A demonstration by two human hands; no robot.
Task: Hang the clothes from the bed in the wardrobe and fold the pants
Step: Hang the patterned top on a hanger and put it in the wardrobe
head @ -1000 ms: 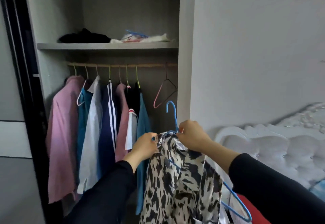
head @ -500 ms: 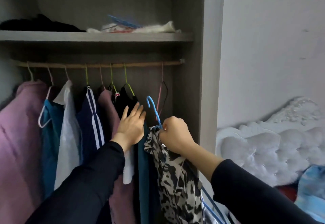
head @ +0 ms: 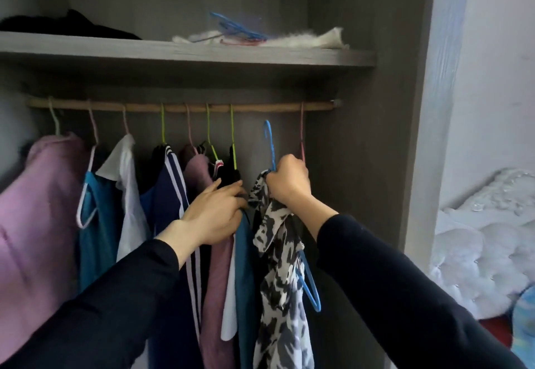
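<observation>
My right hand (head: 289, 181) grips the neck of a blue hanger (head: 269, 148) that carries a black-and-white patterned garment (head: 278, 267). The hanger's hook sits just below the wooden rail (head: 260, 107), between a green hanger and a pink empty hanger (head: 302, 137). My left hand (head: 215, 212) presses flat against the hung clothes, on the teal garment (head: 241, 267) and the dark one beside it, holding them to the left. Several other garments hang along the rail: pink (head: 34, 209), teal, white, navy with white stripes (head: 170, 195).
A grey shelf (head: 202, 53) above the rail holds a black cloth (head: 72, 25), a white fluffy item (head: 304, 40) and loose blue hangers (head: 234, 28). The wardrobe's side wall (head: 362, 166) stands close on the right. The white bed headboard (head: 486, 238) lies at far right.
I have stepped closer to the wardrobe. My right hand lifted the hanger with the patterned garment up toward the rail. My left hand let go of the garment and now pushes the hung clothes left.
</observation>
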